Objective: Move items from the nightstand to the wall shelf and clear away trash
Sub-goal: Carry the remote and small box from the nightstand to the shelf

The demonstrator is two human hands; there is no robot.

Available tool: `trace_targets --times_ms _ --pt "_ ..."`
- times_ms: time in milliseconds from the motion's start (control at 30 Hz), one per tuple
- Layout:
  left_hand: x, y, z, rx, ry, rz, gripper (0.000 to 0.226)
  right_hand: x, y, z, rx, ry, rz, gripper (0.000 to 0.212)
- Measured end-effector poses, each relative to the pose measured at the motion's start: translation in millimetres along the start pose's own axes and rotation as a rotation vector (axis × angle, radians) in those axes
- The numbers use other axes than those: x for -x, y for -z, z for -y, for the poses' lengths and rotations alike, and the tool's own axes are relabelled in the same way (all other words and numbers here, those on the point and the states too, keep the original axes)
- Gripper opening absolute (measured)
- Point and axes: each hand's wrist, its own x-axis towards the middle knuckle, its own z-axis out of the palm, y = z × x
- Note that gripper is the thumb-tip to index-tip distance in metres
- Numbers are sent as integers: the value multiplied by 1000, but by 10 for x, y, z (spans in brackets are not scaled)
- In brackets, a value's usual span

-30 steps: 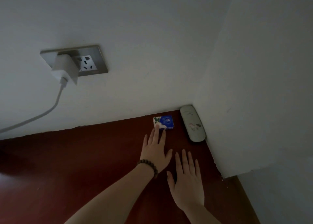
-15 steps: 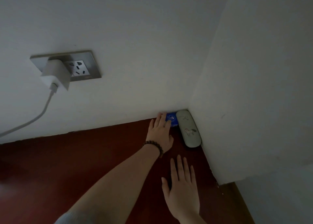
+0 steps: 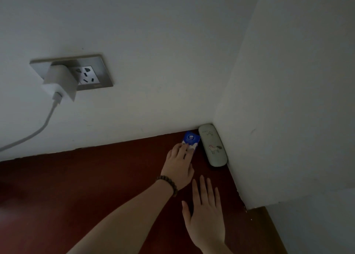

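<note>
Tissue pack tilted up at the back corner of the shelf

Tissue pack [image 3: 190, 140], small, blue and white, stands tipped on its near edge at the back of the dark red shelf [image 3: 96, 186], close to the rear wall and just at 9 o'clock of the pale glasses case [image 3: 212, 145], which lies along the side wall; whether pack and case touch I cannot tell. By its look it is light, soft and slick in its film wrap, so it should crush before it breaks; the sound hold is across its two long edges. Left hand [image 3: 179, 167] reaches in from 7 o'clock; its fingers [image 3: 182, 149] lie over the pack's near white end, lightly bent, pressing or pinching it; the thumb is hidden. Right hand [image 3: 205, 213] lies flat, fingers straight and spread, holding nothing, at 6 o'clock of the pack.
</note>
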Motion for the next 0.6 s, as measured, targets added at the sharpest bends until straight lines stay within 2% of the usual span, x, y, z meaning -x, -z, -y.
trace_targets --times_ms 233,600 --pt "-36 -55 58 -124 -157 135 67 6 7 7 -2 -2 -4 67" --pt "-337 -58 70 -154 -115 291 79 6 10 11 -20 7 -18 67"
